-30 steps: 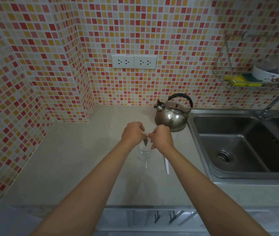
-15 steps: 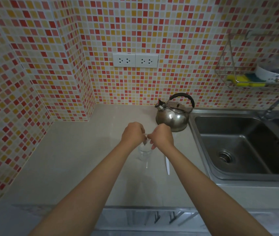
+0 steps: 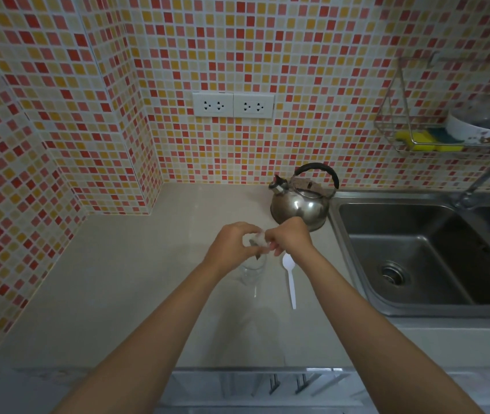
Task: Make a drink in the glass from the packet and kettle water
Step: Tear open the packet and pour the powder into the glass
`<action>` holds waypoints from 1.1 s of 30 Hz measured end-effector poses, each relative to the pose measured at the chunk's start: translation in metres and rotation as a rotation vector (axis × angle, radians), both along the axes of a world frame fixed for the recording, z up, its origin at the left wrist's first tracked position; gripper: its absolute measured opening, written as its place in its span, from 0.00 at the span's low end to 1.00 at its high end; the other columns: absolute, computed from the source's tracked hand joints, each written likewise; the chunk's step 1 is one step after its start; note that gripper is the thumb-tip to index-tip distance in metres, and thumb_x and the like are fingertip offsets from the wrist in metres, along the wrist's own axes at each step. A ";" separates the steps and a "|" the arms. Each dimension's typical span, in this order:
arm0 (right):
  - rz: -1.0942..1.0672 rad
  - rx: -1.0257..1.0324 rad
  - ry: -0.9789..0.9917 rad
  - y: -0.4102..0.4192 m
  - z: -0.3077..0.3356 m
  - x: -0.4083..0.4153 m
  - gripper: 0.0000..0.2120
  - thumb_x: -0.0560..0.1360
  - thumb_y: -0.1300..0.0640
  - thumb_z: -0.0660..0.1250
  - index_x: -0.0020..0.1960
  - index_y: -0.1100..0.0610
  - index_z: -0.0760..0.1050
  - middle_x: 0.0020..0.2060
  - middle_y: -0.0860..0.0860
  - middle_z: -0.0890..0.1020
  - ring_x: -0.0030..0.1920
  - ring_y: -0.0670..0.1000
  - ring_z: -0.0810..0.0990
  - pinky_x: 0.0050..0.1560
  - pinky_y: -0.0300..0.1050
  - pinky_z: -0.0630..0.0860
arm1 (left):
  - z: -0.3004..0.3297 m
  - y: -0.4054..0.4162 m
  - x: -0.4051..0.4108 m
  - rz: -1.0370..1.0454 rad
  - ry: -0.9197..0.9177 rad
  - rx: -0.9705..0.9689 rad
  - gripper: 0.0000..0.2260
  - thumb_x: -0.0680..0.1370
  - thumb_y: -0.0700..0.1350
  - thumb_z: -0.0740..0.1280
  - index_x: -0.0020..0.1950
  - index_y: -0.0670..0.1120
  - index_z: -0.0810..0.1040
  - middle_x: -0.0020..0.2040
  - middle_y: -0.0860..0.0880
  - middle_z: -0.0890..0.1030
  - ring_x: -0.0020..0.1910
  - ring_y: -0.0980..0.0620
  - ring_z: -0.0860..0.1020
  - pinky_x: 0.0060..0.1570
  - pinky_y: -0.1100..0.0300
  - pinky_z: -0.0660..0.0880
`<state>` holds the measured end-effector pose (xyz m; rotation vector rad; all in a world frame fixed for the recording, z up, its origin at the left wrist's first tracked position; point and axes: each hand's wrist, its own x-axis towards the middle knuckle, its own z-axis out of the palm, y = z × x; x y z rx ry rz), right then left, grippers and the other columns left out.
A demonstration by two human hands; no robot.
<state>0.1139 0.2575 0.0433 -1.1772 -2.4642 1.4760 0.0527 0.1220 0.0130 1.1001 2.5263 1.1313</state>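
Both hands meet right over the clear glass [image 3: 251, 271], which sits on the beige counter [image 3: 136, 294] a bit in front of the kettle. The left hand [image 3: 231, 249] and right hand [image 3: 290, 236] are each pinched shut on the small packet [image 3: 258, 241] — it's crumpled between them, one dark corner hanging down toward the glass rim. The fingers [image 3: 276, 249] of the right hand are curled tight around their end of it (contents too small to make out).

A white plastic spoon [image 3: 290, 276] lies flat on the counter just right of the glass, bowl end pointing away from the person. The steel kettle [image 3: 300, 204] with its black handle stands upright behind the hands, right beside the stainless sink [image 3: 416, 258]. Up on the mosaic tile wall — a double outlet [image 3: 233, 105] and a wire rack [image 3: 446, 127] holding a yellow sponge [image 3: 416, 138] and a white bowl [image 3: 473, 130].
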 end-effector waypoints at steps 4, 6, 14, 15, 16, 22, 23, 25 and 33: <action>-0.009 0.018 0.007 0.004 -0.002 -0.002 0.07 0.66 0.64 0.67 0.29 0.64 0.77 0.24 0.56 0.81 0.21 0.52 0.78 0.38 0.44 0.80 | -0.005 0.003 0.001 -0.030 0.042 0.032 0.24 0.68 0.50 0.77 0.62 0.45 0.79 0.58 0.48 0.82 0.56 0.51 0.79 0.57 0.62 0.74; -0.011 -0.003 0.023 0.006 -0.004 -0.002 0.07 0.65 0.64 0.68 0.30 0.65 0.78 0.23 0.56 0.81 0.21 0.52 0.78 0.36 0.44 0.79 | -0.007 0.005 0.003 -0.043 0.047 0.026 0.27 0.68 0.49 0.77 0.65 0.44 0.77 0.60 0.47 0.81 0.57 0.50 0.79 0.60 0.59 0.74; -0.016 -0.192 0.087 0.023 -0.013 0.002 0.14 0.72 0.48 0.69 0.41 0.60 0.80 0.29 0.52 0.82 0.18 0.48 0.77 0.23 0.36 0.68 | -0.015 0.002 -0.007 0.036 0.035 0.116 0.20 0.69 0.45 0.76 0.60 0.44 0.81 0.52 0.46 0.84 0.50 0.51 0.80 0.53 0.61 0.75; -0.057 -0.194 0.103 0.028 -0.018 0.004 0.15 0.72 0.47 0.68 0.40 0.59 0.80 0.29 0.52 0.82 0.18 0.48 0.76 0.24 0.37 0.66 | -0.016 0.000 -0.009 0.041 0.032 0.111 0.20 0.69 0.44 0.76 0.60 0.44 0.81 0.52 0.46 0.83 0.50 0.51 0.80 0.54 0.60 0.75; -0.101 -0.177 0.096 0.033 -0.027 0.007 0.15 0.73 0.48 0.68 0.39 0.60 0.80 0.29 0.52 0.81 0.18 0.48 0.76 0.23 0.36 0.66 | -0.018 -0.003 -0.011 0.043 0.028 0.111 0.19 0.69 0.44 0.76 0.60 0.44 0.81 0.51 0.46 0.83 0.50 0.51 0.80 0.55 0.60 0.75; -0.107 0.098 -0.287 0.036 -0.096 0.032 0.12 0.71 0.53 0.71 0.46 0.63 0.79 0.44 0.58 0.84 0.41 0.58 0.84 0.39 0.43 0.76 | -0.026 -0.010 -0.017 0.041 0.009 0.108 0.19 0.69 0.44 0.75 0.59 0.44 0.81 0.51 0.48 0.83 0.51 0.53 0.80 0.55 0.64 0.73; -0.100 0.152 -0.316 0.034 -0.104 0.036 0.14 0.71 0.53 0.71 0.50 0.62 0.78 0.47 0.57 0.84 0.46 0.58 0.83 0.40 0.43 0.74 | -0.027 -0.011 -0.018 0.039 0.004 0.105 0.19 0.69 0.44 0.75 0.59 0.44 0.81 0.51 0.48 0.83 0.51 0.53 0.80 0.55 0.64 0.73; -0.091 0.197 -0.322 0.029 -0.117 0.041 0.15 0.71 0.53 0.71 0.53 0.61 0.77 0.51 0.57 0.82 0.50 0.58 0.82 0.41 0.43 0.72 | -0.028 -0.012 -0.019 0.036 -0.006 0.102 0.20 0.69 0.44 0.76 0.59 0.44 0.81 0.51 0.48 0.82 0.51 0.53 0.80 0.55 0.64 0.73; -0.114 0.247 -0.367 0.025 -0.134 0.036 0.09 0.73 0.58 0.67 0.51 0.61 0.76 0.52 0.57 0.82 0.51 0.58 0.82 0.44 0.44 0.75 | -0.035 -0.018 -0.022 0.030 -0.025 0.104 0.20 0.68 0.44 0.76 0.59 0.44 0.81 0.52 0.49 0.82 0.52 0.54 0.79 0.56 0.67 0.72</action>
